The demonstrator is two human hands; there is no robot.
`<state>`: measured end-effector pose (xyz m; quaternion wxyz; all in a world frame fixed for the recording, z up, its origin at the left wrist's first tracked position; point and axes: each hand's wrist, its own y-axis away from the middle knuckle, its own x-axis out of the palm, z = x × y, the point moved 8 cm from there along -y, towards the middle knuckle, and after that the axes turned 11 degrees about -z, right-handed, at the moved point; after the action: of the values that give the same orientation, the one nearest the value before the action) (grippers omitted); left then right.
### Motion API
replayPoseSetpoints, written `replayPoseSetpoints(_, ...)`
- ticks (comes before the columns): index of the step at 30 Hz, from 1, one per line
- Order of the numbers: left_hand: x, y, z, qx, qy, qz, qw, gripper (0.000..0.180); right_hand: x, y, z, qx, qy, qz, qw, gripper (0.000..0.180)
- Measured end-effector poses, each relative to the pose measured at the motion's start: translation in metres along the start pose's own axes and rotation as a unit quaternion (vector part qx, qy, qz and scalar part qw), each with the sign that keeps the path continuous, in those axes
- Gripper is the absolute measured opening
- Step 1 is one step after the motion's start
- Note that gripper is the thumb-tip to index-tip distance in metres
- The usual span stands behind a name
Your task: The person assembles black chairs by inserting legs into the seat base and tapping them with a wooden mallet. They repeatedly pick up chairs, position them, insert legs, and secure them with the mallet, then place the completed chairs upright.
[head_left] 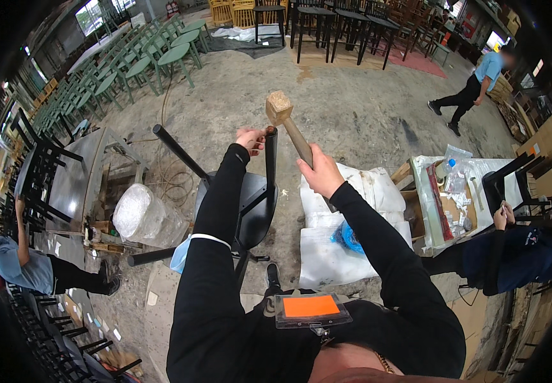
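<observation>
An overturned black chair is in front of me, its legs sticking up and outward. My right hand grips the handle of a wooden mallet, whose blocky, worn head hangs just above and beyond the end of one chair leg. Beside that same leg end is my left hand, fingers pinched together. A small brown piece sits at the leg's tip, next to my fingertips; whether they hold it or some other small part is too fine to make out.
White padding with a blue bundle lies to the right. A plastic-wrapped bundle stands left. One person works at a cluttered table, another handles a black chair, a third walks far right. Green chairs stand in rows.
</observation>
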<state>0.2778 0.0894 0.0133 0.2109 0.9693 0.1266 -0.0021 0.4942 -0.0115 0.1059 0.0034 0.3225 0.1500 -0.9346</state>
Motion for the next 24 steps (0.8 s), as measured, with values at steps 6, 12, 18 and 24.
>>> replayPoseSetpoints(6, -0.035, -0.027, 0.054, 0.098, -0.112, -0.27, 0.951, 0.035, 0.01, 0.002, 0.012, -0.038, 0.035, 0.001, 0.999, 0.036)
replayPoseSetpoints(12, 0.03, -0.021, 0.052, 0.25, -0.198, -0.174, 0.932, 0.064, -0.006, 0.0, 0.018, -0.045, 0.018, -0.013, 0.999, 0.033)
replayPoseSetpoints(18, 0.006, -0.03, 0.063, 0.239, -0.189, -0.186, 0.934, 0.041, -0.143, 0.034, 0.189, -0.235, -0.427, -0.209, 0.848, 0.013)
replayPoseSetpoints(24, 0.06, -0.017, 0.058, 0.264, -0.235, -0.145, 0.924, 0.039, 0.002, 0.007, -0.029, -0.048, 0.152, -0.007, 0.987, 0.032)
